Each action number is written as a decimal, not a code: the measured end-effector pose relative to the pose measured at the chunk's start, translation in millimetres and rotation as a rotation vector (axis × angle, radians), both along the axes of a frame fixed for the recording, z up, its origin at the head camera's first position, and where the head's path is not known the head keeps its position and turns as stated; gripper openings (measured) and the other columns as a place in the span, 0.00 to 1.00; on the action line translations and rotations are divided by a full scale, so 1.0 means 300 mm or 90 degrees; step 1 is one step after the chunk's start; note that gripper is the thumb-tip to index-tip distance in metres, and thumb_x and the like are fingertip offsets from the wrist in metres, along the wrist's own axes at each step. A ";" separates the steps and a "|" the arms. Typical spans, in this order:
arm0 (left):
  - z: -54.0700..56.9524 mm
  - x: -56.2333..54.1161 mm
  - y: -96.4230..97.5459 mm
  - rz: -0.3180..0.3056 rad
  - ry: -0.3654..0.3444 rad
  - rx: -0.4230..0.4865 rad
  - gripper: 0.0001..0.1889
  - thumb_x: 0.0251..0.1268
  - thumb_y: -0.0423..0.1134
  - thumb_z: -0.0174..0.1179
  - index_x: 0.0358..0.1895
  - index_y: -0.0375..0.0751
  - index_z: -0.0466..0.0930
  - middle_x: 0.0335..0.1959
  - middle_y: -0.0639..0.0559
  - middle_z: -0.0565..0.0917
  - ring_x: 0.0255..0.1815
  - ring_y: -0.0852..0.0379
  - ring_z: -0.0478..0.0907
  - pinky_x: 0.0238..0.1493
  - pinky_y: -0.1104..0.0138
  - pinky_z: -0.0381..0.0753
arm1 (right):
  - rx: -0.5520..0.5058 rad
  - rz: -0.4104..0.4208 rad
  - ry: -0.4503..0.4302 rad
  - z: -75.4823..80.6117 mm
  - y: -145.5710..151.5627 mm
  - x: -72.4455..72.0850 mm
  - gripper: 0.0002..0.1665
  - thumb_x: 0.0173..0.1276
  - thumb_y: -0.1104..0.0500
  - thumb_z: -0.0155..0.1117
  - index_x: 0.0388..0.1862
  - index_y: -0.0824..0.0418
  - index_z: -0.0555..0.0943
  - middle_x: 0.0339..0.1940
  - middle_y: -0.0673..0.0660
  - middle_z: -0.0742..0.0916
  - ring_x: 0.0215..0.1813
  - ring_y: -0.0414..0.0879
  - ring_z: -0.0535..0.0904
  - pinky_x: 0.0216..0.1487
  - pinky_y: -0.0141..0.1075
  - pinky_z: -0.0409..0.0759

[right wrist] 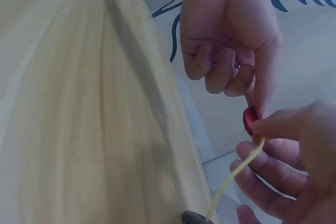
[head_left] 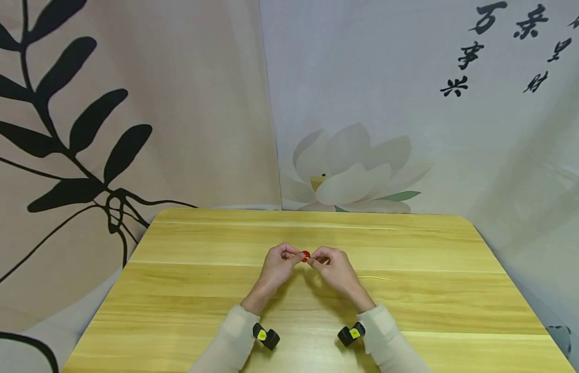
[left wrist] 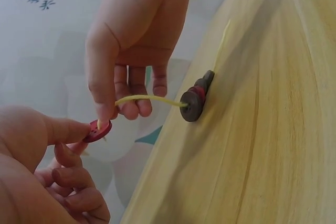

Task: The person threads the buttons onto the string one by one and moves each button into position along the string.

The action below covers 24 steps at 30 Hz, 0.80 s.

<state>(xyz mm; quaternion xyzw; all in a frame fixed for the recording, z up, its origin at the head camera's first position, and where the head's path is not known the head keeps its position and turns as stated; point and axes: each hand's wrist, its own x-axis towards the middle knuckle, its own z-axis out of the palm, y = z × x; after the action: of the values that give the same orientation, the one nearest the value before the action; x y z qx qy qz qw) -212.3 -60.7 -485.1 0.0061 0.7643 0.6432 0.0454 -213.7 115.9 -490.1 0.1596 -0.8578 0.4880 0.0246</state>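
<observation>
Between thumb and forefinger, my left hand (head_left: pixel 279 263) pinches a red button (left wrist: pixel 96 134) with several small holes. My right hand (head_left: pixel 337 268) meets it there, its thumb and a finger pinching a yellow string (left wrist: pixel 152 97) right at the button's face. In the left wrist view, a short bit of yellow shows at the button's lower side. From the right fingers the string runs to a small row of buttons strung on it: a dark brown button (left wrist: pixel 192 109) in front, then a red one and more brown ones behind. They rest on the table.
The wooden table (head_left: pixel 200 290) has rounded far corners. The string's tail (head_left: pixel 377 277) lies on the wood to the right of my right hand. Printed cloths (head_left: pixel 214 103) hang behind the table. A black camera (head_left: pixel 270 339) is strapped at each wrist.
</observation>
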 end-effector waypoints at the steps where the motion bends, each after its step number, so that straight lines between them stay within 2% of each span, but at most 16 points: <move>1: -0.002 0.000 0.001 -0.002 0.001 0.001 0.06 0.66 0.37 0.64 0.37 0.37 0.81 0.26 0.46 0.77 0.22 0.60 0.66 0.22 0.72 0.62 | 0.003 -0.003 0.003 -0.001 -0.002 0.000 0.05 0.65 0.63 0.69 0.30 0.55 0.84 0.28 0.48 0.87 0.33 0.41 0.79 0.37 0.37 0.78; 6: -0.006 0.000 0.004 -0.001 0.001 0.000 0.06 0.65 0.37 0.64 0.37 0.37 0.82 0.27 0.44 0.78 0.22 0.60 0.66 0.22 0.72 0.62 | 0.018 -0.014 0.005 -0.004 -0.008 0.002 0.06 0.65 0.63 0.69 0.29 0.55 0.83 0.27 0.48 0.86 0.33 0.41 0.79 0.37 0.37 0.78; 14: -0.004 -0.008 0.008 0.010 -0.006 -0.007 0.05 0.65 0.36 0.64 0.37 0.37 0.82 0.23 0.53 0.74 0.21 0.59 0.65 0.21 0.72 0.62 | 0.020 -0.016 0.026 -0.005 -0.010 0.001 0.06 0.64 0.64 0.70 0.31 0.55 0.82 0.27 0.47 0.86 0.33 0.40 0.80 0.40 0.40 0.79; 18: -0.006 -0.009 0.010 0.017 -0.005 -0.018 0.05 0.64 0.36 0.65 0.36 0.37 0.82 0.22 0.55 0.73 0.22 0.60 0.65 0.22 0.72 0.63 | 0.023 -0.023 0.043 -0.008 -0.013 0.002 0.09 0.63 0.66 0.71 0.39 0.59 0.81 0.27 0.47 0.85 0.33 0.41 0.80 0.40 0.41 0.80; 24: -0.012 -0.002 0.015 0.025 -0.016 -0.022 0.05 0.63 0.37 0.65 0.36 0.37 0.82 0.23 0.53 0.75 0.22 0.60 0.66 0.22 0.72 0.62 | 0.036 -0.008 0.055 -0.013 -0.019 0.008 0.23 0.62 0.66 0.71 0.55 0.65 0.75 0.31 0.50 0.82 0.32 0.41 0.77 0.33 0.32 0.76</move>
<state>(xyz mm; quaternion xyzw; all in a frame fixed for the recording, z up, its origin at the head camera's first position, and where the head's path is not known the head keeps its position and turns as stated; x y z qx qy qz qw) -213.0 -56.3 -488.6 -0.0178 0.7745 0.6309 0.0422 -211.1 110.1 -493.9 0.1759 -0.8702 0.4562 0.0604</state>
